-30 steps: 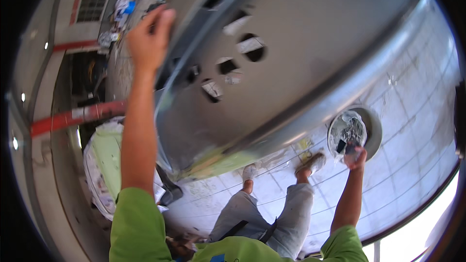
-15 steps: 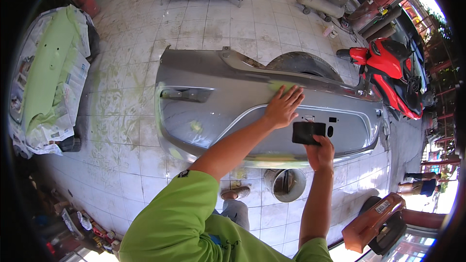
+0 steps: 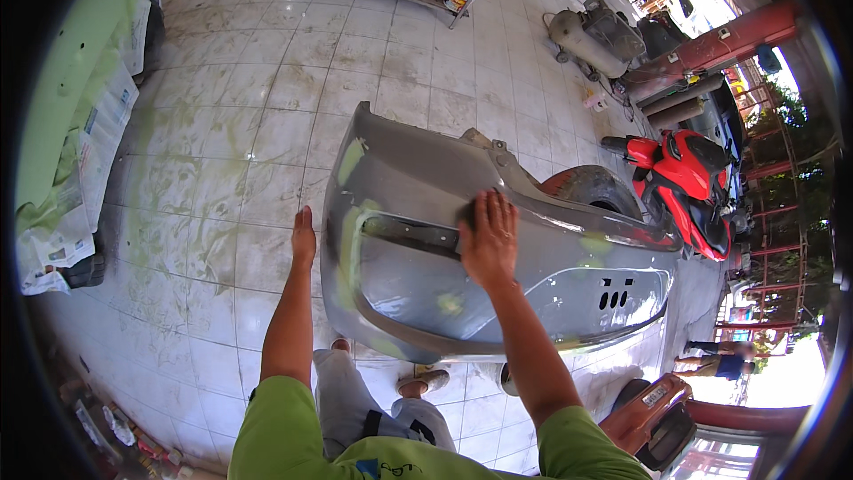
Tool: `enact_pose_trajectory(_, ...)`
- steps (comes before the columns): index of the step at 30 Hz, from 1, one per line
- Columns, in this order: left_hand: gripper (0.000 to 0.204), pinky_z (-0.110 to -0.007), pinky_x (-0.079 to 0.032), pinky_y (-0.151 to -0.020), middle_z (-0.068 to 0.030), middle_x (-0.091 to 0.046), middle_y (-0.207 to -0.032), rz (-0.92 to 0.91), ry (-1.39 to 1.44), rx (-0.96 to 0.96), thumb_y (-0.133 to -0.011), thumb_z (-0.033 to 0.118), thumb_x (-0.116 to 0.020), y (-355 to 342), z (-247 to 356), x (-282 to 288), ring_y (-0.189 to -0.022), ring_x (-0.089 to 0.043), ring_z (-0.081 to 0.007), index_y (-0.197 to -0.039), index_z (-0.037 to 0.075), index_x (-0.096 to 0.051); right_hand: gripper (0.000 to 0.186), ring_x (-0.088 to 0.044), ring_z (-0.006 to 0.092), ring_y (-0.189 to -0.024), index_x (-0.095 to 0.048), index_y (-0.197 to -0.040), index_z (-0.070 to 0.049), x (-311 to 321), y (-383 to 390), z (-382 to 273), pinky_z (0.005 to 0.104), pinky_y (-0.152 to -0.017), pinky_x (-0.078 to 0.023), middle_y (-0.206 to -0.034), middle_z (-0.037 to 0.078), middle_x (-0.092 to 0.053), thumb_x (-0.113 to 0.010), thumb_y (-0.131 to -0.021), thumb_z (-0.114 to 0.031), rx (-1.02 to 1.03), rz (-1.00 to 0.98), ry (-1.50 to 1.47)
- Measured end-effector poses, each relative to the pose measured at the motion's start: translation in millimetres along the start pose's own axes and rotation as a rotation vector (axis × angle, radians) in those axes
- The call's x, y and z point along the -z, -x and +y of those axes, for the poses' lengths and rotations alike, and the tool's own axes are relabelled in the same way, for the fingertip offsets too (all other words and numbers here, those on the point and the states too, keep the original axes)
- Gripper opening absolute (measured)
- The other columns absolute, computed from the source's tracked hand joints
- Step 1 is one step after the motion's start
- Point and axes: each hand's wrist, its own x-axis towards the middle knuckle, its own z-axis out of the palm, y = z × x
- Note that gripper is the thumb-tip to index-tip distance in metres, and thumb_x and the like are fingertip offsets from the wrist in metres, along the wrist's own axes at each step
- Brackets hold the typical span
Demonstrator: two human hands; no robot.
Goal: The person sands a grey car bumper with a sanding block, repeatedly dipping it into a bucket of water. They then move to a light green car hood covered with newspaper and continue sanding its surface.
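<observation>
1 gray car bumper (image 3: 418, 276) lies before the person, above the tiled floor (image 3: 209, 258), a tire (image 3: 609, 191) at its far edge. The right hand (image 3: 490, 240) is flat on it, fingers straight, over a dark pad (image 3: 465, 212), mostly hidden. The left hand (image 3: 304, 236), edge-on, looks open and empty beside the bumper's left end.
</observation>
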Motion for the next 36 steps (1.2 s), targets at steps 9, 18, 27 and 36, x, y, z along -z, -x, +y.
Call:
enact_pose_trajectory(9,0.094,-0.043,-0.04,-0.115,-0.0134,-0.057,-0.148,-0.503,0.697,0.623,-0.095,0.08,-0.046,15.7,-33.1,-68.4,-0.133,-0.054,-0.0309,-0.154,0.006,-0.047,0.065,-0.039,0.0364,-0.149,-0.048,-0.15,0.0,-22.1,-59.4,-23.1,0.0463,-0.125,-0.028,-0.155,0.021,-0.048,-0.05,-0.104,-0.046,0.074,-0.182,-0.039)
enact_pose_trajectory(18,0.081,-0.036,-0.043,-0.112,-0.0106,-0.058,-0.147,-0.479,0.792,0.556,-0.101,0.07,-0.046,8.4,-26.3,-54.7,-0.133,-0.055,-0.0234,-0.151,0.006,-0.051,0.068,-0.042,0.0317,-0.149,-0.046,-0.153,0.001,22.3,-20.5,103.8,0.0488,-0.126,-0.022,-0.157,0.016,-0.05,-0.031,-0.109,-0.049,-0.45,-0.381,0.238)
enact_pose_trajectory(27,0.08,-0.035,-0.041,-0.113,-0.012,-0.059,-0.145,-0.433,0.716,0.499,-0.104,0.065,-0.047,10.8,-31.7,-47.6,-0.13,-0.056,-0.0239,-0.15,0.0,-0.051,0.067,-0.028,0.0333,-0.156,-0.039,-0.154,0.005,-71.7,-140.2,-53.9,0.0458,-0.127,-0.022,-0.165,0.02,-0.036,-0.034,-0.109,-0.044,-0.021,-0.475,-0.091)
enact_pose_trajectory(36,0.069,-0.035,-0.048,-0.099,-0.0157,-0.067,-0.122,-0.268,0.512,0.476,-0.104,0.06,-0.051,17.9,-23.2,-46.8,-0.112,-0.063,-0.0262,-0.129,-0.003,-0.061,0.057,-0.04,0.0363,-0.149,-0.046,-0.15,0.007,-67.6,-145.3,-73.2,0.0446,-0.124,-0.03,-0.158,0.026,-0.044,-0.036,-0.103,-0.024,-0.381,-0.486,0.184)
